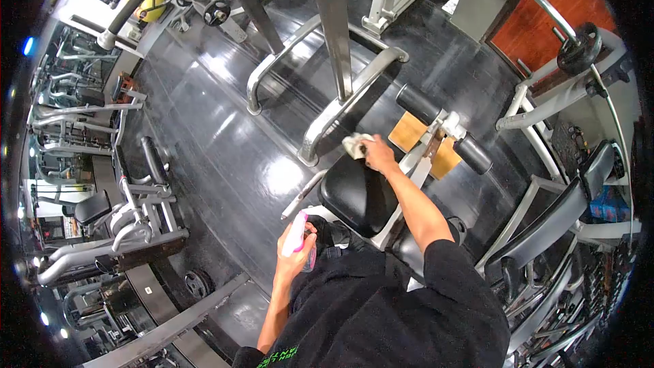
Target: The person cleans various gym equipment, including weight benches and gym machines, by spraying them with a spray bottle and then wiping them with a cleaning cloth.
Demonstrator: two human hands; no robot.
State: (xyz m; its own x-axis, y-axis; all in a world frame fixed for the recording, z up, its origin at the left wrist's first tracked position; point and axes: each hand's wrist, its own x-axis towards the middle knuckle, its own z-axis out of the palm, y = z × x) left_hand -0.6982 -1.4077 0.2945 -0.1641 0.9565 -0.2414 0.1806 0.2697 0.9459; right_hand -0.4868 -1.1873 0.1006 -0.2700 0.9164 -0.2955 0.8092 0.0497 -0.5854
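A white and pink spray bottle (296, 237) is held upright in my left hand (293, 257), whose fingers wrap round it near my waist. In my right hand (378, 155) a crumpled whitish cloth (357, 144) is gripped, at the far edge of a black padded seat (357, 194). Whether the cloth touches the seat is hard to tell. The seat sits on a metal machine frame just in front of my body, with its near end by my legs.
Black foam rollers (418, 103) and a wooden board (409, 131) are beyond the seat. A curved metal frame (327, 129) stands ahead on the dark floor. Machines line the left, a padded bench (552, 221) is at right, and a weight plate (198, 283) lies lower left.
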